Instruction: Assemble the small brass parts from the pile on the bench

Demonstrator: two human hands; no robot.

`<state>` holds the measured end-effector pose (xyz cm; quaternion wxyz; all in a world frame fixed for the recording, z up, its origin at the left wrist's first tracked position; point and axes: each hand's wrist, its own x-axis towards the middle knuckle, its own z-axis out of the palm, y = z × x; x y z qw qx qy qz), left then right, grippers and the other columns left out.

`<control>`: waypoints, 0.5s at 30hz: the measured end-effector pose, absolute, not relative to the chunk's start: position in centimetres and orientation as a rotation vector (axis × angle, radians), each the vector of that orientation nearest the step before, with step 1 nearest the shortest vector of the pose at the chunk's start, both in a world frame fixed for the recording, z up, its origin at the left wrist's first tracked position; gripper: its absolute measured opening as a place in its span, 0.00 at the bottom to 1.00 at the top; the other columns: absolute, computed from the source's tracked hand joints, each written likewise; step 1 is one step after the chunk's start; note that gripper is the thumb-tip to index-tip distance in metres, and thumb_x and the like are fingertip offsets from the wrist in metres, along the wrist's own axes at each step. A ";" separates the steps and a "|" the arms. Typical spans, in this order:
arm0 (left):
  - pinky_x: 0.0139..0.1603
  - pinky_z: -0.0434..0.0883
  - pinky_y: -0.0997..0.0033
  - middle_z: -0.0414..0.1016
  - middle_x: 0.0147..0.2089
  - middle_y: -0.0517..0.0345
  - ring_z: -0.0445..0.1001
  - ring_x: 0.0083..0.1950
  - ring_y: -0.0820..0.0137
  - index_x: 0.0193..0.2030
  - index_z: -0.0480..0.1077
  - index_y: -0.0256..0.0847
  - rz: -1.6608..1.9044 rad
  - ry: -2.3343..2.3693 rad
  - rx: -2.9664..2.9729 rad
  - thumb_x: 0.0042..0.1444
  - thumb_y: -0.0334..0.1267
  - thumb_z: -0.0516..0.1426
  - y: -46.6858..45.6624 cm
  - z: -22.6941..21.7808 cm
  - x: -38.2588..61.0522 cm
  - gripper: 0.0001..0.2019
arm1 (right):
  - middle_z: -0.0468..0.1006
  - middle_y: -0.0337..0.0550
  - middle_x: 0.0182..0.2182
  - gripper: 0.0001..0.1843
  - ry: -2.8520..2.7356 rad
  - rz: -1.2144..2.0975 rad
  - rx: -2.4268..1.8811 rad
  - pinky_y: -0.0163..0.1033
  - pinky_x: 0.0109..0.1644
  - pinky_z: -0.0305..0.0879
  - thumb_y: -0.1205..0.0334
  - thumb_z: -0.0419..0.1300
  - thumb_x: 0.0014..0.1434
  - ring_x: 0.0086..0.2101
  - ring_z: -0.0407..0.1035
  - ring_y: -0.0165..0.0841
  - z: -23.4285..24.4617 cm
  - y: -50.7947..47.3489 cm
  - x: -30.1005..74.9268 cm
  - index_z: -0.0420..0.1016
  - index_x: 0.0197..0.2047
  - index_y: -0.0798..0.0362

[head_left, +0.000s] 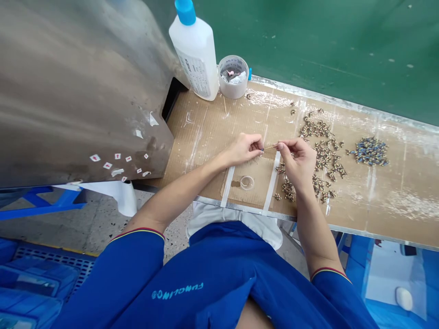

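Observation:
My left hand (244, 150) and my right hand (297, 160) meet above a cardboard-covered bench (206, 137). A thin pale stick (270, 146) runs between them, its end pinched in my right fingertips. My left fingers pinch a tiny blue part (262, 149) at the stick's other end. Below my right hand lie scattered small brass parts (322, 155). Further right sits a heap of blue-and-brass parts (370, 151). A small clear ring (247, 183) lies under my hands, between two white tape strips (227, 186).
A white bottle with a blue cap (195, 50) and a grey cup of scraps (233, 76) stand at the bench's back edge. A stickered steel panel (85, 100) rises at left. A green wall (325, 41) runs behind the bench.

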<state>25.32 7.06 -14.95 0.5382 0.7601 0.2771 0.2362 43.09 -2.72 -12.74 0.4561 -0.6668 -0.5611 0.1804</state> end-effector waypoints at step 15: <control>0.38 0.70 0.73 0.74 0.28 0.61 0.72 0.31 0.74 0.33 0.70 0.37 0.560 0.631 1.851 0.56 0.27 0.61 7.1 -15.0 25.2 0.04 | 0.86 0.43 0.33 0.21 -1.440 0.465 -1.662 0.42 0.38 0.75 0.39 0.61 0.67 0.31 0.78 0.34 -12.8 -2.8 42.9 0.81 0.37 0.49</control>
